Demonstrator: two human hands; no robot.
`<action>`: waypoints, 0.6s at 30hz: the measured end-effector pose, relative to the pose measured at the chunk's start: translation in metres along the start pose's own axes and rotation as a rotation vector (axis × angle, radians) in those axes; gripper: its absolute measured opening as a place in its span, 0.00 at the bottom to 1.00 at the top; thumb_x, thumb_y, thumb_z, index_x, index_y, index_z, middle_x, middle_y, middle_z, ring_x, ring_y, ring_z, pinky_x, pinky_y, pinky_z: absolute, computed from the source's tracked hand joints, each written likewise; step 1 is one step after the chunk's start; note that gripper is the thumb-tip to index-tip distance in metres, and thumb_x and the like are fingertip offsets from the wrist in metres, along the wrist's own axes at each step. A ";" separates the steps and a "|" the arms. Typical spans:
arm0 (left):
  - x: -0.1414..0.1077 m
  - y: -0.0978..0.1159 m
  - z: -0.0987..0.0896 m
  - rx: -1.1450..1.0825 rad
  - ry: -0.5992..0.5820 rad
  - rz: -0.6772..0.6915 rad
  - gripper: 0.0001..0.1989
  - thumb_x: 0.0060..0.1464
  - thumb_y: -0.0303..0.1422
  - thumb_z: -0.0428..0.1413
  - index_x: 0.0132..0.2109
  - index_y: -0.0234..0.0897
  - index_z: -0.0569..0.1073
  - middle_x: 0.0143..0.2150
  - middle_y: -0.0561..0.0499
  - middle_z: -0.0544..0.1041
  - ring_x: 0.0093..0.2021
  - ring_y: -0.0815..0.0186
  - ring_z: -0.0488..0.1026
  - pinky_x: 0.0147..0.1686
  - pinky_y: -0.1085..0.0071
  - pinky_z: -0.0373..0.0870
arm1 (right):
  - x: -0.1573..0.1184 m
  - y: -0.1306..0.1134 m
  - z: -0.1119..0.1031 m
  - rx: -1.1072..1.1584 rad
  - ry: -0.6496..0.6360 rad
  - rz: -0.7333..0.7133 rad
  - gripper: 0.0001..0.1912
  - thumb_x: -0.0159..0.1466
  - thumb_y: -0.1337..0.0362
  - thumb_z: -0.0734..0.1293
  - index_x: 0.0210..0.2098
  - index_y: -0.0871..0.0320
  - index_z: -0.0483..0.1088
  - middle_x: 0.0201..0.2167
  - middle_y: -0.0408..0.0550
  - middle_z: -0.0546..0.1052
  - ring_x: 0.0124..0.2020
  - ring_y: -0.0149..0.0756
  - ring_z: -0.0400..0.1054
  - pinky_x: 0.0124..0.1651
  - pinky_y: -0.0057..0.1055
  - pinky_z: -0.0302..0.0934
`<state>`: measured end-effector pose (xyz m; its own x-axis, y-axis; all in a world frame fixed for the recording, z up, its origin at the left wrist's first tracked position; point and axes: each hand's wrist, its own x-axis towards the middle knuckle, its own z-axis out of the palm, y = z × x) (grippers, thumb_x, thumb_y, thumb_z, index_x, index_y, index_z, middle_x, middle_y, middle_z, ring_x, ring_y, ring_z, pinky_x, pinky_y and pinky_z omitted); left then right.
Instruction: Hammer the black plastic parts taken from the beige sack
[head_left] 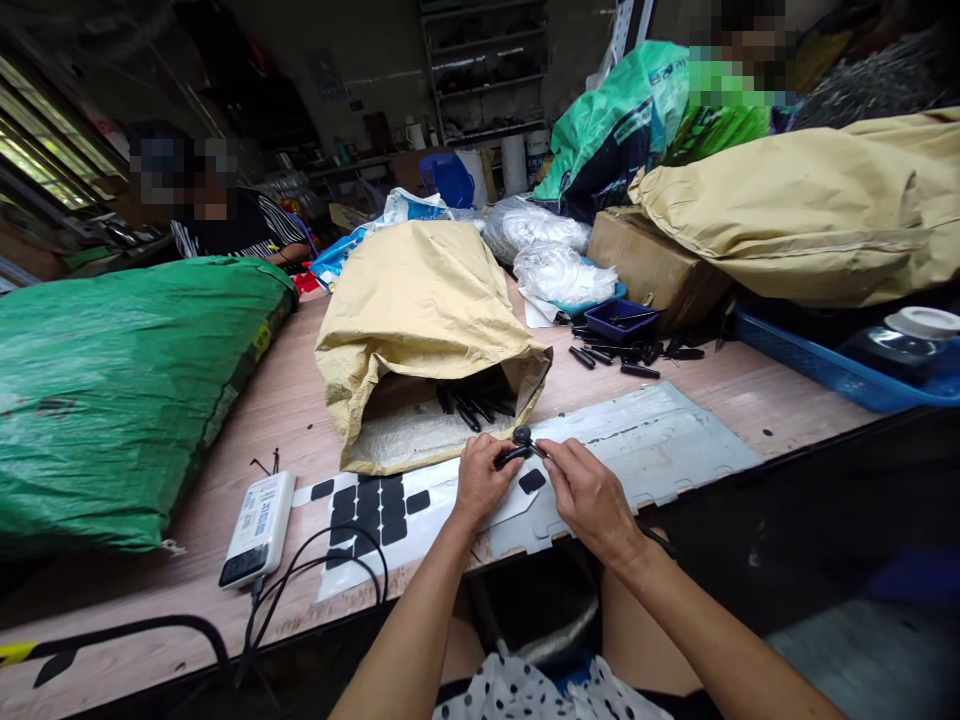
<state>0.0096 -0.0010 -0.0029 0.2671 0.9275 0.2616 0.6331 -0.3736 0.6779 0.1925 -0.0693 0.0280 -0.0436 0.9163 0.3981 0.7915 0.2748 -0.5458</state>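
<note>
My left hand [480,482] is closed around a short black tube-like part [511,456] at the near edge of the table. My right hand [589,492] pinches a thin, shiny tool [537,449], whose exact kind I cannot make out. Where the two hands meet, a small dark rounded piece [522,436] shows at the tool's far end. Below the hands lies a white sheet [501,512] with one black rounded square [532,481]. More black rounded squares [367,512] sit on a backing sheet left of my left hand. Just beyond, a tan sack [420,290] opens toward me with black tube-like parts [474,402] inside.
A green sack [112,390] fills the left side. Near it lies a white power bank [259,528] with black cables [315,540]. Loose black parts surround a purple tray [621,320]. At right are a cardboard box [652,265] and blue tray [817,360]. Two people sit beyond.
</note>
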 end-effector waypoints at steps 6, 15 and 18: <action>0.000 0.002 -0.001 -0.004 -0.001 -0.001 0.07 0.54 0.30 0.64 0.42 0.40 0.79 0.38 0.50 0.75 0.43 0.58 0.69 0.47 0.62 0.66 | 0.002 0.011 -0.004 -0.035 0.002 0.020 0.19 0.74 0.62 0.56 0.58 0.53 0.72 0.44 0.50 0.78 0.47 0.37 0.72 0.50 0.31 0.65; -0.001 0.006 -0.005 0.010 -0.012 0.003 0.17 0.46 0.24 0.61 0.45 0.41 0.76 0.39 0.50 0.74 0.43 0.57 0.69 0.47 0.61 0.67 | 0.041 0.081 -0.017 -0.401 0.045 0.168 0.15 0.69 0.66 0.61 0.51 0.54 0.76 0.40 0.49 0.75 0.43 0.39 0.67 0.45 0.32 0.55; -0.001 0.006 -0.005 0.024 -0.013 0.003 0.16 0.46 0.25 0.61 0.44 0.41 0.76 0.39 0.50 0.74 0.43 0.57 0.69 0.47 0.61 0.67 | 0.046 0.090 -0.008 -0.469 0.026 0.165 0.15 0.69 0.65 0.62 0.51 0.53 0.76 0.40 0.49 0.74 0.42 0.40 0.64 0.43 0.33 0.52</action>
<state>0.0097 -0.0038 0.0038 0.2786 0.9262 0.2542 0.6498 -0.3766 0.6602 0.2663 -0.0046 0.0031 0.1158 0.9274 0.3557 0.9759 -0.0395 -0.2146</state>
